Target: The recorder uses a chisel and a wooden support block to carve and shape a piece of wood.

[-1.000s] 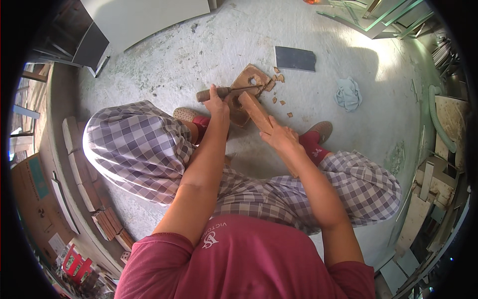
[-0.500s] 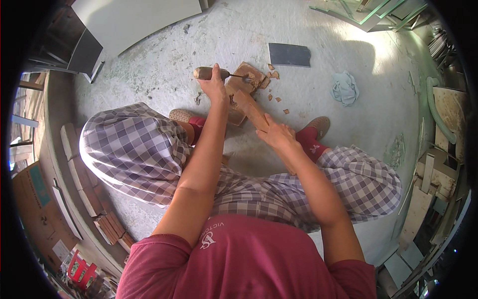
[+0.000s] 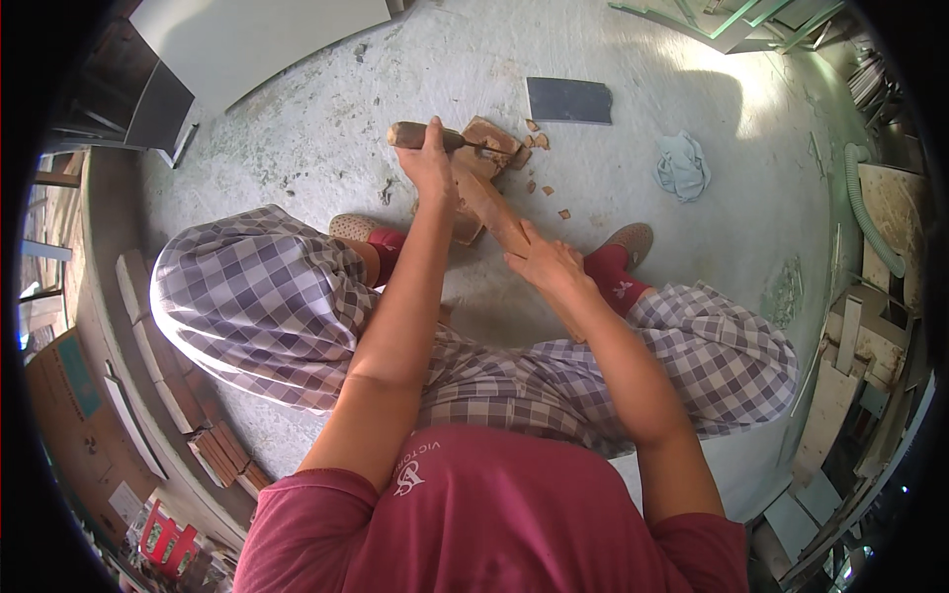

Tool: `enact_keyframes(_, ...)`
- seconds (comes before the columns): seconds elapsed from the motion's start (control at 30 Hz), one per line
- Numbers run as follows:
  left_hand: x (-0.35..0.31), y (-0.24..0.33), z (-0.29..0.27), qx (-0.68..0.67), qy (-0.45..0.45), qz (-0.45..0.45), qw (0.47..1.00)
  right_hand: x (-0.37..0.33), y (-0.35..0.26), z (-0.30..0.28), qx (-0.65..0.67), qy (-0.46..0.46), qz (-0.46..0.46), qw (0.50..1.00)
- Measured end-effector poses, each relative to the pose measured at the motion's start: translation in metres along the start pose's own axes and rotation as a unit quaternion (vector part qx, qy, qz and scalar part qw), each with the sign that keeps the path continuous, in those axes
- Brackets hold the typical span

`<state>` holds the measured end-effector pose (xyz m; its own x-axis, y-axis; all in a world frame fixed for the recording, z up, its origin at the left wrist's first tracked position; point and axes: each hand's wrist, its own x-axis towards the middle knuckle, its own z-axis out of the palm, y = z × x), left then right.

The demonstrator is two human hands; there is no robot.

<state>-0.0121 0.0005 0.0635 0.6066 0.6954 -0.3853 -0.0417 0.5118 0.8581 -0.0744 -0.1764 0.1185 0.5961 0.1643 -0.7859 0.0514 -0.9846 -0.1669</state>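
Observation:
My left hand (image 3: 429,170) is closed round the wooden handle of a chisel (image 3: 408,135), held nearly level. Its thin dark shaft points right, over a brown wooden block (image 3: 491,131) on the floor between my feet. A rough hollow shows in the block where the shaft reaches. In my right hand (image 3: 546,261) I grip a long, flat wooden stick (image 3: 492,212), slanting up and left across the block. The stick's far end lies close to my left hand and the chisel handle; whether they touch I cannot tell. The stick and my left arm hide part of the block.
Several wood chips (image 3: 540,140) lie right of the block. Beyond them are a dark rectangular plate (image 3: 569,101) and a crumpled pale cloth (image 3: 682,166). Glass panes (image 3: 732,28) stand at the far right. Stacked bricks (image 3: 225,453) line the left wall; a ribbed hose (image 3: 874,227) hangs at right.
The stick's far end has moved up and left, nearer my left hand. The chisel handle has shifted slightly right and up, with less of its shaft showing. Both hands keep their hold.

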Motion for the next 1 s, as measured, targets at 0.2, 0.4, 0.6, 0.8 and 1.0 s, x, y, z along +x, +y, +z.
enact_keyframes(0.2, 0.013, -0.015, -0.014, 0.033, 0.063, 0.077, 0.994, -0.001, -0.005, -0.001, -0.002, -0.011, 0.002, 1.000)
enact_keyframes(0.4, 0.002, -0.026, -0.015, 0.029, 0.025, 0.060, 0.997, 0.000, -0.002, -0.001, 0.003, -0.012, 0.005, 1.000)
enact_keyframes(0.6, -0.024, -0.047, -0.009, 0.028, 0.027, 0.007, 0.999, -0.001, -0.005, 0.001, -0.002, -0.009, 0.005, 1.000)
enact_keyframes(0.8, 0.020, -0.006, -0.006, 0.050, -0.013, 0.116, 0.992, 0.002, 0.000, 0.001, 0.015, -0.025, 0.010, 1.000)
enact_keyframes(1.0, 0.006, -0.019, -0.010, 0.074, 0.014, 0.110, 0.991, 0.002, 0.000, 0.001, 0.005, -0.009, 0.000, 1.000)
